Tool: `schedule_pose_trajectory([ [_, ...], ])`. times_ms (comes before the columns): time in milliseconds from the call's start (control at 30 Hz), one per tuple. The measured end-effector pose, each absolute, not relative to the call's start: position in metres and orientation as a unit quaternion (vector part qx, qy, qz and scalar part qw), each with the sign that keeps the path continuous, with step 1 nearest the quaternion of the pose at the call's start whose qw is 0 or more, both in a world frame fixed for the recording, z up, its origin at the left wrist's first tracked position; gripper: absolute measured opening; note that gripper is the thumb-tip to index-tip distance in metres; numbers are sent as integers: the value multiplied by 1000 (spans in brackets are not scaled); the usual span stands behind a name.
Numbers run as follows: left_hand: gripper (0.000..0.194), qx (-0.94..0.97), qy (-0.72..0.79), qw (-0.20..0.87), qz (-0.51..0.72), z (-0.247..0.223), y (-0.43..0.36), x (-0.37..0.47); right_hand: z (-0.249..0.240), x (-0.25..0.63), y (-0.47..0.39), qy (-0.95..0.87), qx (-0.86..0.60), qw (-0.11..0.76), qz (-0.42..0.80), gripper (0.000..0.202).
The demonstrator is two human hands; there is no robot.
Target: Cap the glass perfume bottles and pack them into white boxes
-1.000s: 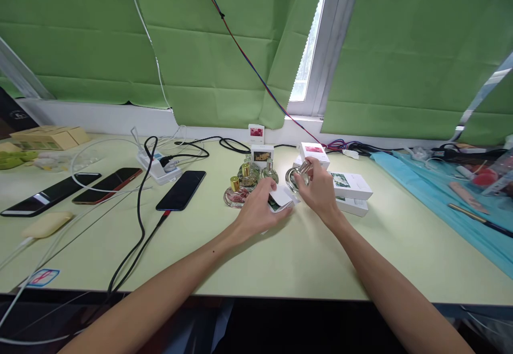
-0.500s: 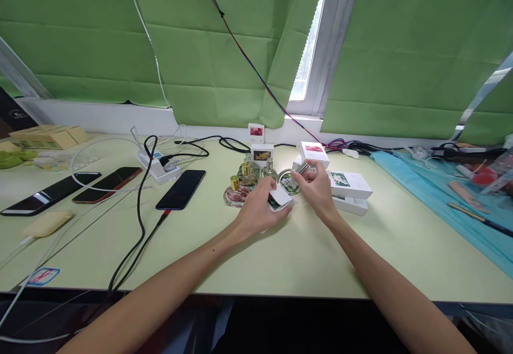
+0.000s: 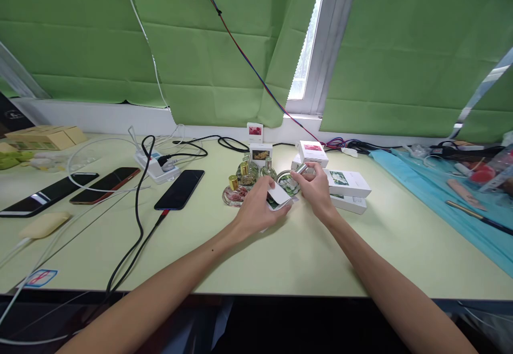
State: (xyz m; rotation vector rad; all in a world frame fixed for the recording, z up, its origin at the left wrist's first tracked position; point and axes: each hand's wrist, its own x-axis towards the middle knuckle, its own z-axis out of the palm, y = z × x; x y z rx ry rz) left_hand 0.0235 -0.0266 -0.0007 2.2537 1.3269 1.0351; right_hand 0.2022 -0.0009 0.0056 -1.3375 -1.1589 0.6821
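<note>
My left hand [image 3: 259, 204] is wrapped round a small white box [image 3: 279, 196] with a dark green printed side; its flap end points toward my right hand. With thumb and fingers, my right hand [image 3: 315, 186] pinches the silver cap of a round glass perfume bottle [image 3: 287, 184], which has green and white inside. The bottle is tilted, its base toward the box's end. Just beyond my left hand stand several more perfume bottles, among them a pink one with a gold cap [image 3: 233, 183] and a silver-capped one [image 3: 268, 168].
White boxes [image 3: 348, 182] are stacked right of my right hand, with another [image 3: 313, 152] behind. A black phone [image 3: 179, 189] and a white power strip [image 3: 156, 167] with cables lie left. Blue plastic sheeting [image 3: 420, 188] with loose items covers the right side.
Both hands keep nearly the same pose with the box and the bottle. The whole view has shifted slightly.
</note>
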Motion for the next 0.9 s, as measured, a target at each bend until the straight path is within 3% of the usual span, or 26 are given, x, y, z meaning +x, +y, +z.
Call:
schedule_pose_trajectory([
  [900, 45, 777, 471, 159, 386, -3, -27, 26, 5, 199, -4, -492, -573, 570, 324, 57],
])
